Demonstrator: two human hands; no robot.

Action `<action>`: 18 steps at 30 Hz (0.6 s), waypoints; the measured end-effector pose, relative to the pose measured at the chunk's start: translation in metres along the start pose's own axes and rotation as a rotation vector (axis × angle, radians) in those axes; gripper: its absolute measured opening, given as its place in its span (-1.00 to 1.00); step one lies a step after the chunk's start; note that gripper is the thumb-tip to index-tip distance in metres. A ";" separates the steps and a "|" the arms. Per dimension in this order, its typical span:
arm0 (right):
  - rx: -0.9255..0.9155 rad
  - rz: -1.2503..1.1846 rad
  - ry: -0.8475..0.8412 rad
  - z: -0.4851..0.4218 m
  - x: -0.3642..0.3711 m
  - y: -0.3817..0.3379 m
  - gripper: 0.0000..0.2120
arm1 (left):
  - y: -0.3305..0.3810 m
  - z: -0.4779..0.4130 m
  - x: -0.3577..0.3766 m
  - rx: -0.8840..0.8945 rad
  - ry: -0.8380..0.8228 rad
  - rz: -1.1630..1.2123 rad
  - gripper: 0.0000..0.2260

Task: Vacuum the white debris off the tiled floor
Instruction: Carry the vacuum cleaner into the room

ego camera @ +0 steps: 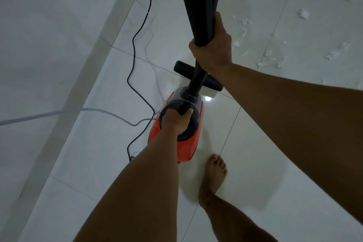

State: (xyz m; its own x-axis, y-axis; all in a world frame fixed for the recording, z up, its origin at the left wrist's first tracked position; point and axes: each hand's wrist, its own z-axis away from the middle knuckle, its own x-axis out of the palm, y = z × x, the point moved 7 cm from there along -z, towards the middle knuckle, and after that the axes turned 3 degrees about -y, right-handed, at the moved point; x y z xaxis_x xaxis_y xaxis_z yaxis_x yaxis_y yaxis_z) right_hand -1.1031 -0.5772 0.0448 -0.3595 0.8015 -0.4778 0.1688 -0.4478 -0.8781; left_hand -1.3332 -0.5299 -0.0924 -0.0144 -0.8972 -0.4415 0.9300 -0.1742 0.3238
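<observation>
Person stands barefoot on a pale tiled floor (pixel 265 143). Left hand (pixel 174 121) is clenched round the top handle of a red vacuum (pixel 188 147). Right hand (pixel 213 49) is wrapped round its black hose (pixel 196 6). White debris (pixel 303 13) lies scattered far right, well apart from the nozzle (pixel 182 68). Risk: black cord (pixel 133 45) & white cable (pixel 59 113) loop just beside the vacuum and could snag it or trip the foot (pixel 215 171).

The floor (pixel 255 143) is smooth tile, very glossy, and it mirrors a bright spot of light. My vacuum (pixel 188 143) has a shiny red plastic shell with a more matt grey and black top. The hose (pixel 196 6) looks like dull black ribbed plastic, and the debris (pixel 303 13) like torn, fluffy white paper.
</observation>
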 end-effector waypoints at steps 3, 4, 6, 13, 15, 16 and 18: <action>-0.010 -0.003 0.010 0.004 0.012 0.008 -0.57 | -0.010 -0.011 0.003 0.002 -0.007 -0.001 -0.49; -0.005 -0.001 0.011 0.006 0.015 0.011 -0.57 | -0.013 -0.015 0.005 -0.001 -0.009 0.001 -0.48; -0.008 -0.006 0.016 0.009 0.021 0.018 -0.57 | -0.018 -0.024 0.009 -0.003 -0.017 0.000 -0.46; 0.026 0.003 0.024 0.010 0.043 0.042 -0.58 | -0.040 -0.054 0.018 -0.030 -0.039 -0.004 -0.45; 0.024 0.008 0.044 0.010 0.048 0.045 -0.58 | -0.038 -0.061 0.016 -0.030 -0.054 0.017 -0.46; 0.026 0.006 0.056 0.010 0.050 0.046 -0.58 | -0.035 -0.063 0.015 -0.027 -0.061 0.025 -0.48; 0.027 0.008 0.071 0.009 0.051 0.050 -0.57 | -0.031 -0.065 0.013 -0.030 -0.064 0.046 -0.52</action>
State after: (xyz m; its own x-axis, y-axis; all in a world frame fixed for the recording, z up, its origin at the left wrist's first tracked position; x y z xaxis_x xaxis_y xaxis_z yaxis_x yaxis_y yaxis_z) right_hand -1.1214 -0.5618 -0.0230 -0.2919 0.8237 -0.4862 0.1462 -0.4639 -0.8737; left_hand -1.3387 -0.5100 -0.1629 0.0055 -0.9283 -0.3719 0.9408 -0.1213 0.3165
